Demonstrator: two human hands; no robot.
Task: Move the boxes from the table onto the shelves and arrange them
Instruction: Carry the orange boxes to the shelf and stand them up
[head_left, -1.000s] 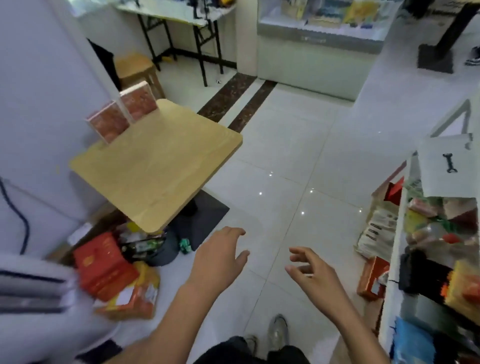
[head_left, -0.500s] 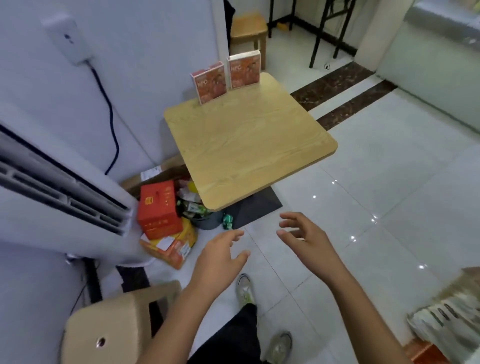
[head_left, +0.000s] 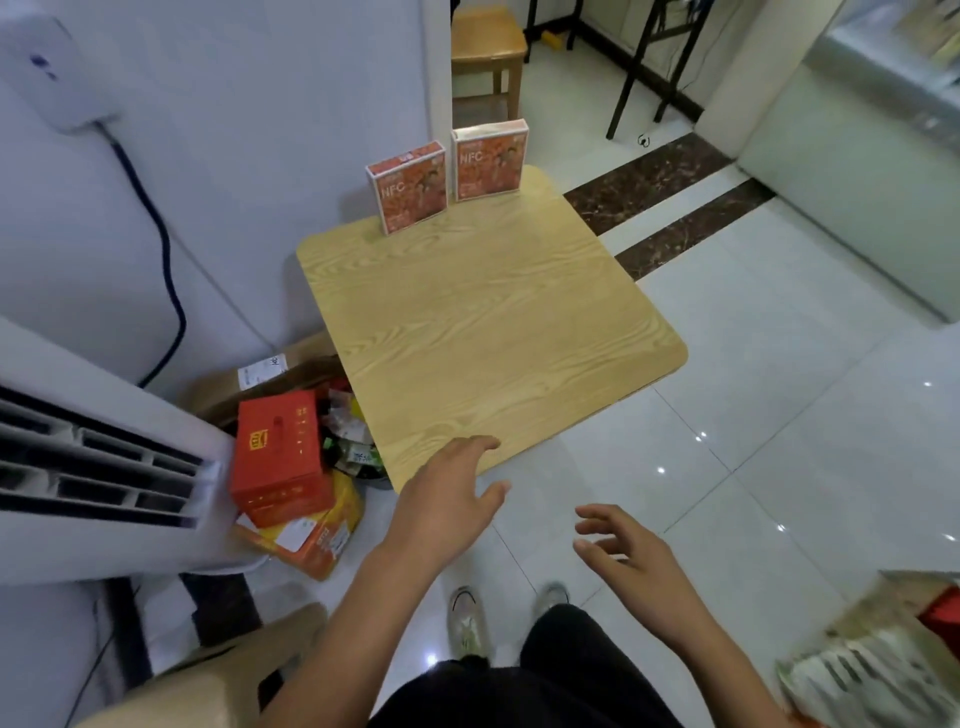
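Two orange boxes marked NFC stand upright side by side at the far edge of a light wooden table (head_left: 488, 332), the left box (head_left: 410, 186) and the right box (head_left: 490, 157). My left hand (head_left: 447, 499) hovers at the table's near corner with relaxed fingers and holds nothing. My right hand (head_left: 628, 561) is lower and to the right, over the floor, fingers spread and empty. Both hands are well short of the boxes.
A white air conditioner unit (head_left: 93, 457) stands at the left. Red and orange cartons (head_left: 280, 457) and clutter lie on the floor under the table. A beige stool (head_left: 208, 675) is at the bottom left, a wooden stool (head_left: 485, 47) behind the table. Stacked goods (head_left: 878, 660) show at the bottom right.
The view has swung left from the shelves to face the table, which is now closer. Both empty hands have come forward toward the table's near corner.
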